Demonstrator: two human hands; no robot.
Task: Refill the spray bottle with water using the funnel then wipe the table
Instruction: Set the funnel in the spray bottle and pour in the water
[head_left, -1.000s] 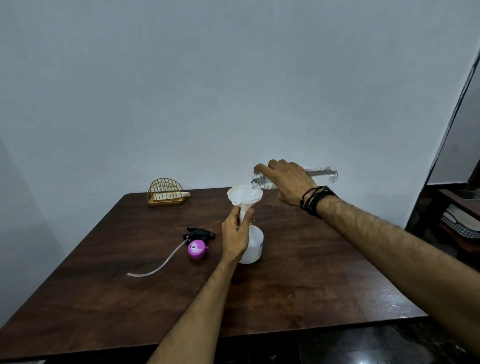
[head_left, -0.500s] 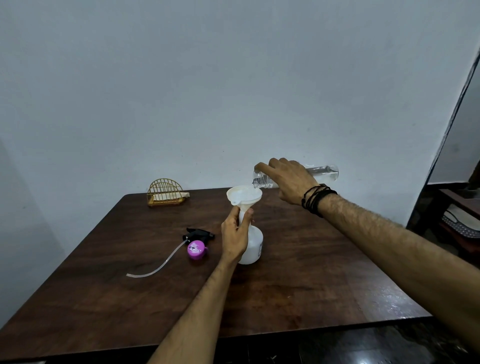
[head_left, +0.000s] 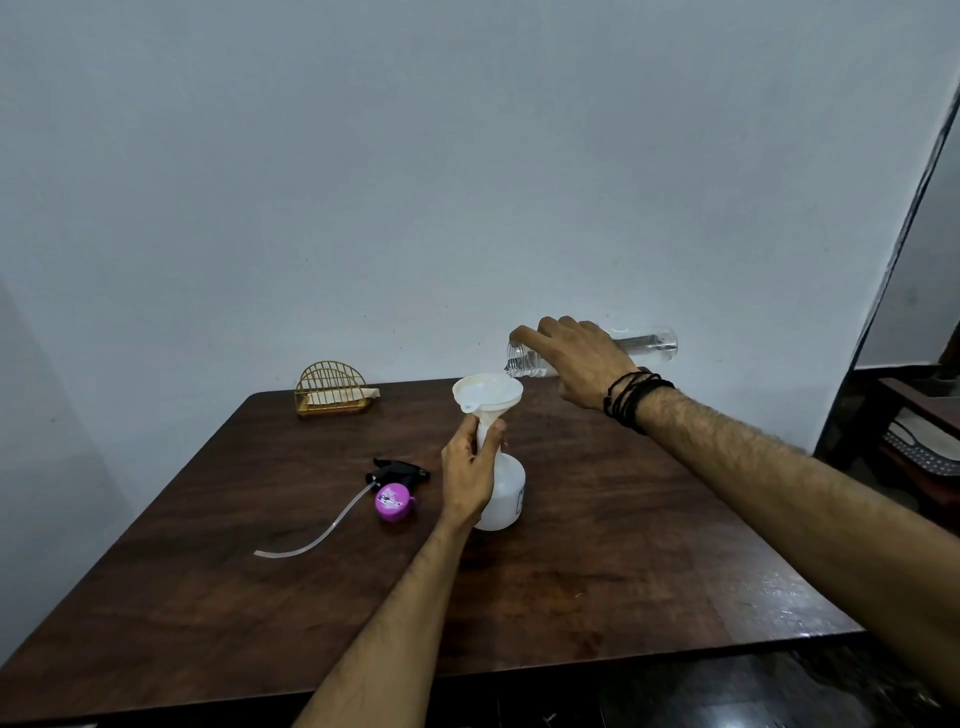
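Observation:
A white spray bottle (head_left: 505, 493) stands upright near the middle of the dark wooden table (head_left: 649, 561), without its head. A white funnel (head_left: 487, 395) sits in its neck. My left hand (head_left: 470, 470) grips the bottle's neck just under the funnel. My right hand (head_left: 574, 358) holds a clear water bottle (head_left: 647, 344) almost horizontal, its mouth just above the funnel's right rim. The black and pink spray head (head_left: 395, 491) with its clear tube (head_left: 317, 538) lies on the table to the left.
A gold wire napkin holder (head_left: 332, 389) with a folded cloth or napkins stands at the table's back left corner. A wall runs behind the table. At the far right, past the table edge, is a dark wooden seat (head_left: 919, 441).
The water bottle has shifted slightly right and stays tipped over the funnel. My left hand and the spray bottle have kept their place.

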